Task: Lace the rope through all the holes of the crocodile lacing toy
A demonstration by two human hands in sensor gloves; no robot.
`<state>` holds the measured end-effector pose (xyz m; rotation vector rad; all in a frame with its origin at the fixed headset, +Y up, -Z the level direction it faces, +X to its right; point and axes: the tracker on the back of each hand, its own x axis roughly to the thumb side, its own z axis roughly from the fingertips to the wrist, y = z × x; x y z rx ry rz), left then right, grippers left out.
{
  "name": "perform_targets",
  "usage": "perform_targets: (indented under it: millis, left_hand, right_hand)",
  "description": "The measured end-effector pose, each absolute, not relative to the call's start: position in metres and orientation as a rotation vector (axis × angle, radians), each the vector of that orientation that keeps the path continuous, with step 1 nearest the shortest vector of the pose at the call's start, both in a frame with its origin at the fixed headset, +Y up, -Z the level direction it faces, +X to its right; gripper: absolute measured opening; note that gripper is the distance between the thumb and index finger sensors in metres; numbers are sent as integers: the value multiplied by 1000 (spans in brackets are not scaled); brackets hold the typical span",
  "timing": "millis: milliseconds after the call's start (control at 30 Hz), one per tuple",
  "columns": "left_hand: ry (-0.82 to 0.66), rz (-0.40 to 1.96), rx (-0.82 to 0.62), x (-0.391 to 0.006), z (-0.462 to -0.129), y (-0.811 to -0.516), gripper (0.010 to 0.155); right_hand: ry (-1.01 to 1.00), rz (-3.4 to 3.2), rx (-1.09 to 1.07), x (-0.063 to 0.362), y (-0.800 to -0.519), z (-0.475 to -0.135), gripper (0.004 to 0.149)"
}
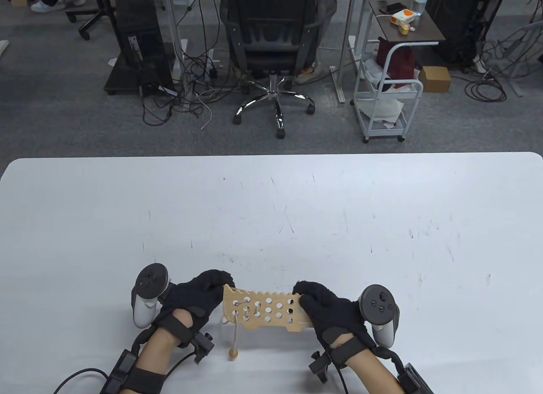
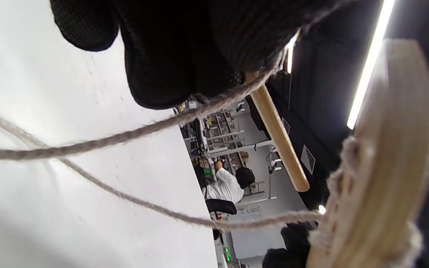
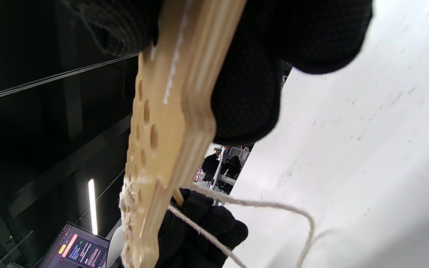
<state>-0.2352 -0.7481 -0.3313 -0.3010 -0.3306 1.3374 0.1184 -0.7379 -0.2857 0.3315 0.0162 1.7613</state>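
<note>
The pale wooden crocodile board [image 1: 271, 311] is lifted off the white table [image 1: 271, 207], spiky edge away from me. My right hand [image 1: 303, 294] grips its right end; in the right wrist view its fingers [image 3: 251, 74] wrap the board [image 3: 169, 123]. My left hand [image 1: 218, 283] is at the board's left end. Its fingers [image 2: 169, 56] pinch a wooden needle [image 2: 277, 130] tied to the grey rope [image 2: 125, 137]. The rope is laced through a few holes at the left end. One strand [image 1: 234, 330] hangs down to a wooden bead [image 1: 232, 353].
A loose loop of rope [image 3: 274, 206] sags under the board above the table. Beyond the table's far edge stand an office chair [image 1: 271, 41], a white cart [image 1: 388, 92] and cables on the floor.
</note>
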Motion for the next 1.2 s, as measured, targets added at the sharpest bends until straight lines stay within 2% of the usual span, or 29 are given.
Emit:
perform_targets:
  millis: [533, 833, 1200]
  left_hand:
    - [-401, 1462, -463, -218, -327, -755, 43]
    - [-406, 1359, -416, -213, -323, -751, 41]
    - [-502, 1462, -466, -203, -319, -750, 44]
  right_hand:
    - [44, 1716, 368, 113, -738, -283, 46]
    - [61, 1670, 389, 110, -737, -282, 46]
    - [73, 1684, 394, 106, -738, -281, 46]
